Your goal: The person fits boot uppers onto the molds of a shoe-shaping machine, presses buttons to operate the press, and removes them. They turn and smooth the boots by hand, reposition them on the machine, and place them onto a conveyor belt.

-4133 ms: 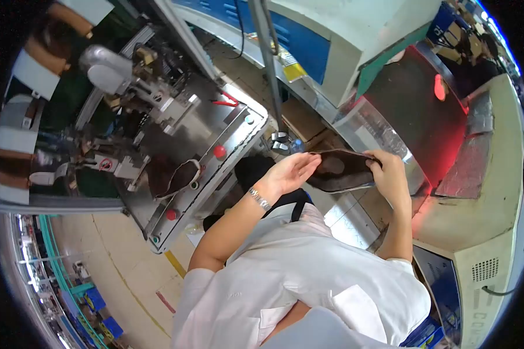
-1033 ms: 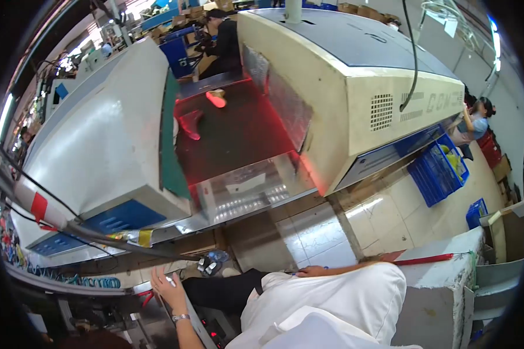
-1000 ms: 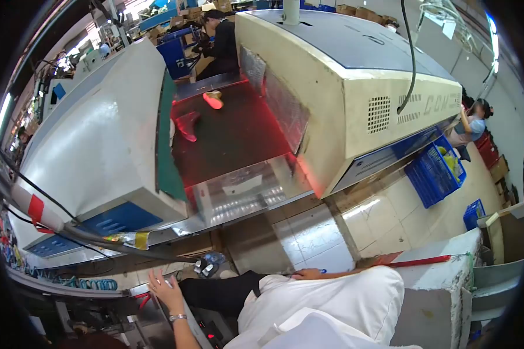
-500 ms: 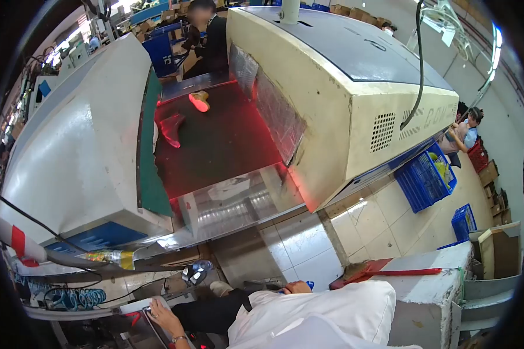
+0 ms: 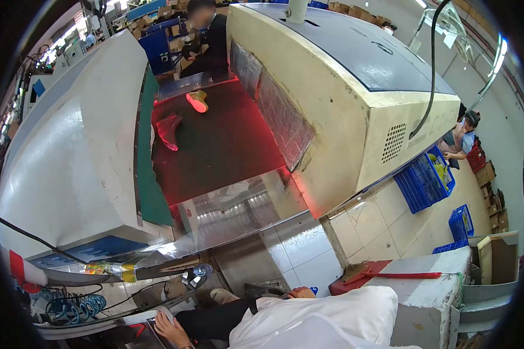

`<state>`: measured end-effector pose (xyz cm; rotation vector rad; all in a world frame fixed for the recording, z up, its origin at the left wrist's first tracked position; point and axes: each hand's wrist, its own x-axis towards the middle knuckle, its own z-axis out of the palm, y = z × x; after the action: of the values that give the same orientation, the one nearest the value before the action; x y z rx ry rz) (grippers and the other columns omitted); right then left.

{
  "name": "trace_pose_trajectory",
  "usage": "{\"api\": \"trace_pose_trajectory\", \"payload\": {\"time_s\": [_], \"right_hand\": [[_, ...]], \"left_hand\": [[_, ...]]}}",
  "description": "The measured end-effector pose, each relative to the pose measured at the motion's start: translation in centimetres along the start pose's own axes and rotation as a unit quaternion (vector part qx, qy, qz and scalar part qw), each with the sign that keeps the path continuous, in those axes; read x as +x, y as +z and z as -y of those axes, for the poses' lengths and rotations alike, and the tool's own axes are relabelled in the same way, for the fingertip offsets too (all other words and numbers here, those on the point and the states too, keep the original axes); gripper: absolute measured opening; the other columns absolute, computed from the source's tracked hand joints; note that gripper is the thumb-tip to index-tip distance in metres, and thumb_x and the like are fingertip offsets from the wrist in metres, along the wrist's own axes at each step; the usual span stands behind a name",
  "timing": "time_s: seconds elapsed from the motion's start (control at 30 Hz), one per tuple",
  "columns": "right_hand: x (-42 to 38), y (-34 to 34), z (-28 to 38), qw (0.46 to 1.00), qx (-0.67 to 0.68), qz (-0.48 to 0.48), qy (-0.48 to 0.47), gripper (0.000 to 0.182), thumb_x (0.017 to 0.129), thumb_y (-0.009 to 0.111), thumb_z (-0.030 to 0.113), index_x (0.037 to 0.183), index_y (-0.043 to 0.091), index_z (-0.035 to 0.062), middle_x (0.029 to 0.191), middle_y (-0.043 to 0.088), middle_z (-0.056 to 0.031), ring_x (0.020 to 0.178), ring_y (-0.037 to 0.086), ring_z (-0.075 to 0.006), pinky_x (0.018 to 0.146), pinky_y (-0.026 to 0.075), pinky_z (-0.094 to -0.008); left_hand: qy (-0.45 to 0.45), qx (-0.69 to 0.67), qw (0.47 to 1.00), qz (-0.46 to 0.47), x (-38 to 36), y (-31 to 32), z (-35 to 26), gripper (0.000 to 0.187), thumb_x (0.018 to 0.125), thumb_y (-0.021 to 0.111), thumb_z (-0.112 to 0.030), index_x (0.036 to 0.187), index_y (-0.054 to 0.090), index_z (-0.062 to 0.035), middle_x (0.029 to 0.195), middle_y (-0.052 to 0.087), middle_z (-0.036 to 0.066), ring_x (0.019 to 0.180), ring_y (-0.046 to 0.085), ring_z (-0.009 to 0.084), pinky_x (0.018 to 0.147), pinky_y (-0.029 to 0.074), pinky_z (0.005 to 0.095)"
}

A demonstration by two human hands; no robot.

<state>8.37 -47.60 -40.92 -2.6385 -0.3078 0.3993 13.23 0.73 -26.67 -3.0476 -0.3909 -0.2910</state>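
Note:
My left hand [image 5: 171, 330] lies at the lower edge of the view, fingers stretched out over the rim of a pale metal frame [image 5: 138, 318]. Nothing shows in it. My right hand [image 5: 301, 292] is beside my lap, partly covered by my white clothing [image 5: 326, 314]. Its fingers are too hidden to read, and a small blue thing [image 5: 314, 290] shows beside it. Ahead, on the dark belt [image 5: 221, 136] lit red, lie a yellowish shoe-shaped piece [image 5: 197, 101] and a red-lit boot-shaped piece [image 5: 169, 132], both out of touch of my hands.
A white machine housing [image 5: 70, 151] and a cream housing [image 5: 332, 104] flank the belt. A person [image 5: 212, 41] sits at its far end; another person [image 5: 463, 136] is at right near blue crates [image 5: 422, 186]. A brush [image 5: 355, 271] lies on a red box [image 5: 375, 276].
The view has shifted slightly, and the machines sit a little lower in it. My left hand appears slightly lower and to the right. The two pieces remain on the belt.

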Motion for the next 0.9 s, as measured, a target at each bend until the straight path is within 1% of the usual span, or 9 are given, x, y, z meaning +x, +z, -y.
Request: {"api": "trace_pose_trajectory", "payload": {"time_s": [0.27,0.37,0.5,0.57,0.6,0.73,0.77,0.83,0.9], "right_hand": [[-0.2,0.7,-0.2,1.0,-0.002,-0.002,-0.005,0.029,0.085,0.049,0.036,0.085,0.061,0.0095,0.078,0.063,-0.0091,0.075,0.061,-0.0255,0.069,0.047,-0.0399],[-0.2,-0.5,0.3,0.999,0.017,0.034,0.003,0.029,0.085,0.049,0.037,0.088,0.059,0.0103,0.08,0.061,-0.0082,0.08,0.061,-0.0248,0.071,0.046,-0.0396],[-0.4,1.2,-0.5,0.999,0.031,0.042,0.015,0.036,0.088,0.042,0.041,0.089,0.06,0.0099,0.085,0.061,-0.0086,0.084,0.06,-0.0262,0.075,0.044,-0.0411],[-0.4,-0.4,0.0,0.997,0.051,0.048,0.025,0.036,0.088,0.041,0.04,0.089,0.06,0.0096,0.086,0.061,-0.0091,0.086,0.059,-0.0262,0.077,0.044,-0.0412],[-0.3,-1.2,0.5,0.996,0.053,0.066,0.035,0.036,0.089,0.04,0.04,0.09,0.06,0.0095,0.088,0.061,-0.0094,0.089,0.058,-0.0266,0.08,0.042,-0.0413],[-0.4,-0.7,0.1,0.996,0.055,0.071,0.029,0.036,0.089,0.039,0.04,0.092,0.059,0.0098,0.09,0.061,-0.0097,0.09,0.058,-0.0271,0.081,0.042,-0.0422],[-0.4,-0.5,-0.1,0.995,0.05,0.084,0.029,0.036,0.089,0.039,0.04,0.093,0.059,0.0102,0.09,0.061,-0.0097,0.09,0.058,-0.027,0.081,0.042,-0.0423],[-0.3,-0.2,-0.3,0.993,0.04,0.109,0.027,0.036,0.089,0.038,0.04,0.094,0.059,0.0108,0.09,0.061,-0.0097,0.091,0.057,-0.027,0.081,0.041,-0.0425],[-0.5,0.3,-0.6,0.994,0.035,0.098,0.018,0.036,0.089,0.038,0.041,0.096,0.059,0.0118,0.089,0.061,-0.0088,0.089,0.057,-0.0262,0.079,0.042,-0.0419]], "left_hand": [[0.0,0.017,1.0,0.003,0.1,0.4,0.2,0.051,0.082,0.054,-0.023,0.127,0.041,-0.0037,0.134,0.04,0.009,0.122,0.036,0.0284,0.1,0.023,0.0444],[0.011,0.016,1.0,-0.013,0.0,0.7,0.4,0.051,0.081,0.054,-0.021,0.127,0.04,-0.0026,0.135,0.039,0.011,0.121,0.037,0.0289,0.1,0.023,0.0441],[0.008,0.026,0.998,0.057,0.7,-1.6,-0.6,0.046,0.087,0.049,-0.027,0.127,0.044,-0.005,0.138,0.035,0.012,0.12,0.037,0.0318,0.099,0.024,0.0465],[0.003,0.033,0.995,0.094,0.8,-2.4,-0.9,0.044,0.091,0.046,-0.03,0.127,0.045,-0.0062,0.14,0.033,0.013,0.12,0.037,0.0333,0.099,0.025,0.0478],[-0.017,0.014,0.996,0.088,-0.1,3.1,2.8,0.044,0.091,0.045,-0.031,0.126,0.046,-0.0047,0.139,0.034,0.013,0.12,0.038,0.0323,0.097,0.026,0.0472],[0.046,-0.071,0.996,-0.02,-0.5,7.5,6.0,0.045,0.09,0.044,-0.03,0.125,0.046,-0.0014,0.139,0.035,0.012,0.121,0.037,0.0303,0.097,0.026,0.0482],[0.036,-0.043,0.998,0.02,-0.6,6.2,5.0,0.045,0.09,0.044,-0.029,0.125,0.045,-0.0015,0.139,0.035,0.012,0.121,0.037,0.0302,0.097,0.025,0.0485],[0.014,0.015,0.995,0.098,1.0,-2.8,-1.4,0.044,0.09,0.043,-0.028,0.125,0.045,-0.0018,0.139,0.035,0.012,0.122,0.036,0.0301,0.098,0.024,0.0492],[0.007,0.021,0.994,0.108,0.9,-2.3,-1.2,0.045,0.089,0.044,-0.027,0.126,0.044,-0.0023,0.139,0.035,0.012,0.124,0.034,0.0293,0.099,0.023,0.0494]]}}
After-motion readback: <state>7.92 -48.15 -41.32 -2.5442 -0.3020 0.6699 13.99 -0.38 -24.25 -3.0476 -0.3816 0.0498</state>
